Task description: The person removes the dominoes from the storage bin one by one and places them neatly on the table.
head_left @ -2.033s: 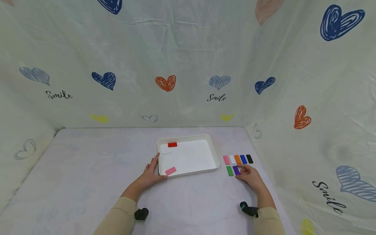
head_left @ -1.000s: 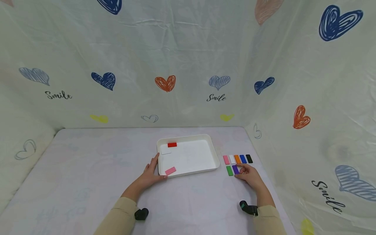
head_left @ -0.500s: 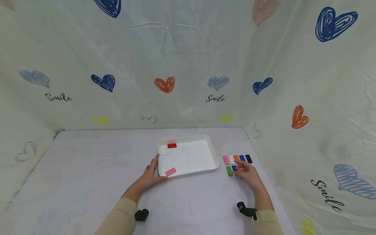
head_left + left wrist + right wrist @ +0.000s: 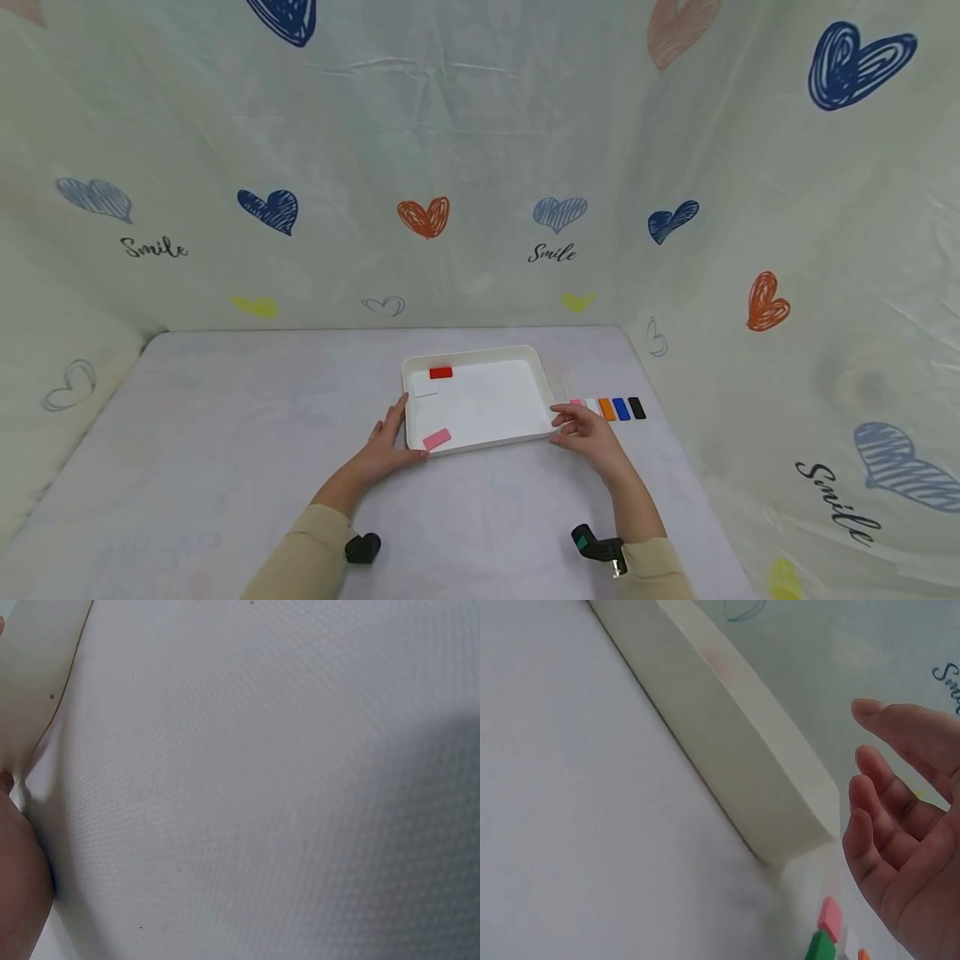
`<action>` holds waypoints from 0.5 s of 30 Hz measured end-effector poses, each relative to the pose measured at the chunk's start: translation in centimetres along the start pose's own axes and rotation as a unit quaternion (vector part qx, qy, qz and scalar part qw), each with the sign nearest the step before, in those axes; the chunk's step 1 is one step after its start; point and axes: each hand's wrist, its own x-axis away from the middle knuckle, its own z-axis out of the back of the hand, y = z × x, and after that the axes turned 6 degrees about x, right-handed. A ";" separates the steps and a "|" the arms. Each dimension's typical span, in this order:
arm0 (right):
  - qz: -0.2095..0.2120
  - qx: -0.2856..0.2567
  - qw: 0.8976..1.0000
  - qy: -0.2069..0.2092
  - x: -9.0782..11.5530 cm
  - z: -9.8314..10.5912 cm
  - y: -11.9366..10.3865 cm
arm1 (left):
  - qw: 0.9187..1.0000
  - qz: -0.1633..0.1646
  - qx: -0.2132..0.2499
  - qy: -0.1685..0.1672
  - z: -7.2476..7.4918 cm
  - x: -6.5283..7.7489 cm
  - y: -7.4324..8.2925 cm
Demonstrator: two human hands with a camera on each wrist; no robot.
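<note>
A shallow white tray (image 4: 491,400) lies on the table, holding a red block (image 4: 441,372), a white block (image 4: 425,388) and a pink block (image 4: 437,439). My left hand (image 4: 381,454) rests against its left front corner with spread fingers, the thumb at the front edge and the index finger at the left edge. Beside the right front corner hovers my right hand (image 4: 588,437), fingers loosely bent and nothing between them, as the right wrist view confirms. A green block (image 4: 821,946) shows below it there; the purple block is hidden.
Right of the tray lies a row of flat blocks: pink (image 4: 575,402), white (image 4: 593,406), orange (image 4: 607,409), blue (image 4: 621,408) and black (image 4: 637,407). A heart-printed curtain (image 4: 480,125) encloses the back and sides of the table (image 4: 225,417).
My right hand has left the purple block and moved left to the tray's right front corner, now covering the green block in the head view. My left hand and the tray stay put.
</note>
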 end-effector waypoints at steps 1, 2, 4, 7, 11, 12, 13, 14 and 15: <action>0.005 -0.005 1.000 -0.007 -0.1 -0.4 -0.3 | 1.000 -0.005 0.001 0.000 0.0 0.0 0.0; 0.012 -0.008 1.000 -0.014 -0.2 -0.8 -0.6 | 1.000 -0.008 0.001 0.000 0.0 0.0 0.0; 0.026 -0.015 0.999 -0.027 -0.4 -1.6 -1.1 | 1.000 -0.014 0.002 -0.002 0.0 0.0 0.0; 0.051 -0.019 0.997 -0.049 -1.0 -2.8 -1.6 | 1.000 -0.020 0.005 -0.005 0.0 -0.1 -0.1; 0.079 -0.013 0.993 -0.086 -1.8 -4.3 -2.1 | 1.000 -0.024 0.002 -0.005 0.0 -0.1 -0.1; 0.085 -0.010 0.992 -0.098 -2.1 -4.7 -2.3 | 1.000 -0.023 0.001 -0.004 0.0 -0.1 -0.1; 0.090 -0.007 0.990 -0.110 -2.3 -5.1 -2.4 | 1.000 -0.022 0.000 -0.005 0.0 -0.1 -0.1; 0.095 -0.001 0.988 -0.123 -2.5 -5.5 -2.6 | 1.000 -0.020 0.000 -0.004 0.0 -0.1 -0.1; 0.101 0.001 0.986 -0.135 -2.8 -5.9 -2.8 | 1.000 -0.019 0.001 -0.003 0.0 -0.1 0.0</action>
